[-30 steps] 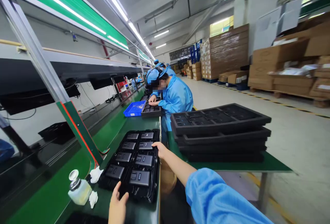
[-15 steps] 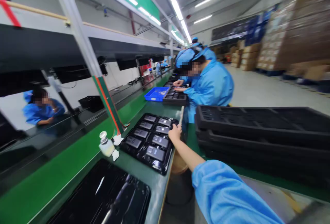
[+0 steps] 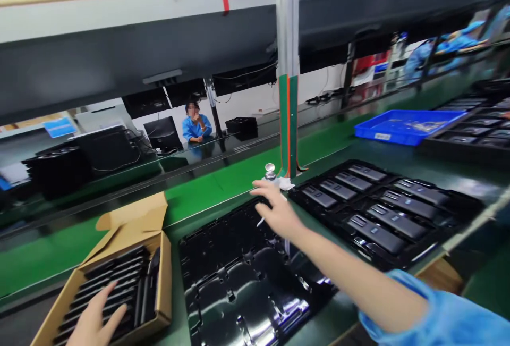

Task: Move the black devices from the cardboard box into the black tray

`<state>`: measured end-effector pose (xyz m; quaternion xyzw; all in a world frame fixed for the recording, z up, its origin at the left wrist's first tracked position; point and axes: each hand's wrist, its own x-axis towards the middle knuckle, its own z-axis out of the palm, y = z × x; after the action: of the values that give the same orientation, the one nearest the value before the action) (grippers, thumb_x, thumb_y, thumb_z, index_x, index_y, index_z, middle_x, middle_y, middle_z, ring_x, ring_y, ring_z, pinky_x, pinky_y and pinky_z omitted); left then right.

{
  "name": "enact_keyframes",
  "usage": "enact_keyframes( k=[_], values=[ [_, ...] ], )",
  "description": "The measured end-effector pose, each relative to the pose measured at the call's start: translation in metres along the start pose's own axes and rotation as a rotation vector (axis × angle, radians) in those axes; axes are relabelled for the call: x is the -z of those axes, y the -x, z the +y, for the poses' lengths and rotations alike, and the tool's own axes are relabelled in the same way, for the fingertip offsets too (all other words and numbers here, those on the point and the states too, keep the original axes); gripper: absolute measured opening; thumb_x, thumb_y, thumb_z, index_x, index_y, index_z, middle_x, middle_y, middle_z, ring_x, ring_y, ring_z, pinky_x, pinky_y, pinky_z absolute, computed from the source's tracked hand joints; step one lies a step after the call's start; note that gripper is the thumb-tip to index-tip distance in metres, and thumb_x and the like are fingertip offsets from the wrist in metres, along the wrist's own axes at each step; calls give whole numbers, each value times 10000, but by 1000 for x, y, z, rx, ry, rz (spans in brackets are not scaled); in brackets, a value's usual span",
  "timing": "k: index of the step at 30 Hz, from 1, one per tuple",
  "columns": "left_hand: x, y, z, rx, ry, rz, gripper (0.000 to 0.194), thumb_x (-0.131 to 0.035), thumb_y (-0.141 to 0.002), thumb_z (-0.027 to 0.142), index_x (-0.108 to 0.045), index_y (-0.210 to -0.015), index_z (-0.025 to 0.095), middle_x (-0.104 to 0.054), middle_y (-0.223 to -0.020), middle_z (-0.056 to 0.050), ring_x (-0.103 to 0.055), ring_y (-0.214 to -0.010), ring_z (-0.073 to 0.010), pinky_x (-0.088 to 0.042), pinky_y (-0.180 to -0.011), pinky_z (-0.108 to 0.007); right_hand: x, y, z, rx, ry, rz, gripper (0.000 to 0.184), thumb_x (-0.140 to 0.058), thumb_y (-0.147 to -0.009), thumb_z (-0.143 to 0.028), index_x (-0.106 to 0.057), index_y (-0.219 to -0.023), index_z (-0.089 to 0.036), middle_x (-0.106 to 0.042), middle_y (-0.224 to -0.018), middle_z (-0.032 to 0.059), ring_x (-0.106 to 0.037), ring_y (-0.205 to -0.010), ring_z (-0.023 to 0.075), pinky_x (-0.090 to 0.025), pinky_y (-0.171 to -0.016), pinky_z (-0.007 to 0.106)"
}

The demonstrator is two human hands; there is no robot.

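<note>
Two hands out: our left hand (image 3: pixel 95 318) rests open on the cardboard box (image 3: pixel 119 277) of black units, holding nothing. Our right hand (image 3: pixel 279 210) hovers, fingers spread and empty, over the empty black tray (image 3: pixel 239 282); we judge loading comes next, calling for a firm pinch on one unit.

Left hand (image 3: pixel 95 320) sits low at the bottom left, palm down, fingers (image 3: pixel 104 295) spread loose and pointing up and away from the body. Only the hand and a bit of wrist show, the rest is cut off by the frame edge. Right arm comes in from the bottom right corner, blue sleeve bunched near the elbow, bare forearm stretched out long toward the middle. Right hand (image 3: pixel 279 212) is open too, palm facing down, fingers extended forward and slightly fanned, thumb out to the side, not gripping anything.
</note>
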<state>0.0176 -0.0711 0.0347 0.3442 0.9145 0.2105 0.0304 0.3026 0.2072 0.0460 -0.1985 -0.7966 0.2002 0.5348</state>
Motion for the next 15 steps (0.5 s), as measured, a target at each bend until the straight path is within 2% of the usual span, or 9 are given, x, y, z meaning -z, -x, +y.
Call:
enact_keyframes(
  k=[1, 2, 4, 6, 7, 9, 11, 15],
  values=[
    [-2, -6, 13, 20, -4, -74, 923, -224, -425, 617, -352, -1103, 3, -378, -1224, -184, -316, -1173, -262, -223, -1044, -395, -24, 0, -19, 71, -65, -103, 250, -392, -683, -116, -523, -888, -172, -468, -1084, 82, -407, -1057, 143, -334, -924, 342],
    [-6, -13, 25, -39, -24, -108, 912, -205, -447, 597, -334, -1116, -10, -362, -1236, -185, -321, -1169, -253, -211, -1046, -385, -46, 2, -36, 149, -122, -189, 248, -392, -685, -104, -532, -881, -165, -470, -1086, 84, -398, -1067, 138, -335, -926, 331],
    [-18, -25, 43, -129, -32, -116, 828, -207, -523, 531, -299, -1149, -3, -312, -1278, -156, -262, -1206, -208, -168, -1057, -326, -84, 13, -58, 256, -194, -329, 254, -395, -685, -91, -547, -879, -153, -473, -1091, 85, -376, -1089, 135, -326, -939, 318],
    [-31, -35, 53, -192, -48, -151, 704, -235, -617, 408, -256, -1183, -8, -306, -1283, -158, -281, -1195, -198, -186, -1043, -334, -111, 29, -68, 267, -188, -474, 265, -403, -690, -90, -557, -899, -142, -480, -1094, 89, -363, -1106, 145, -306, -955, 331],
    [-36, -37, 55, -207, -61, -177, 622, -242, -667, 344, -266, -1186, 3, -345, -1258, -165, -338, -1158, -206, -225, -1022, -359, -120, 36, -71, 246, -157, -572, 273, -418, -693, -102, -559, -925, -136, -477, -1109, 95, -355, -1118, 161, -296, -961, 352],
    [-40, -37, 56, -190, -103, -179, 473, -269, -736, 236, -330, -1161, 37, -432, -1184, -164, -426, -1077, -216, -286, -972, -394, -131, 47, -73, 176, -61, -803, 320, -459, -704, -154, -543, -1011, -126, -446, -1170, 115, -338, -1142, 206, -275, -966, 408],
    [-38, -34, 58, -168, -144, -137, 382, -340, -759, 199, -391, -1118, 79, -496, -1107, -129, -470, -1012, -194, -340, -926, -371, -133, 51, -75, 94, 32, -985, 402, -464, -732, -221, -489, -1120, -120, -394, -1230, 129, -326, -1157, 230, -263, -967, 438],
    [-38, -31, 67, -65, -244, -77, 265, -405, -765, 222, -471, -985, 90, -573, -925, -99, -538, -862, -192, -423, -815, -387, -133, 47, -76, 70, 134, -1154, 445, -363, -802, -293, -408, -1220, -148, -338, -1285, 95, -277, -1198, 225, -174, -1001, 477]
  ],
)
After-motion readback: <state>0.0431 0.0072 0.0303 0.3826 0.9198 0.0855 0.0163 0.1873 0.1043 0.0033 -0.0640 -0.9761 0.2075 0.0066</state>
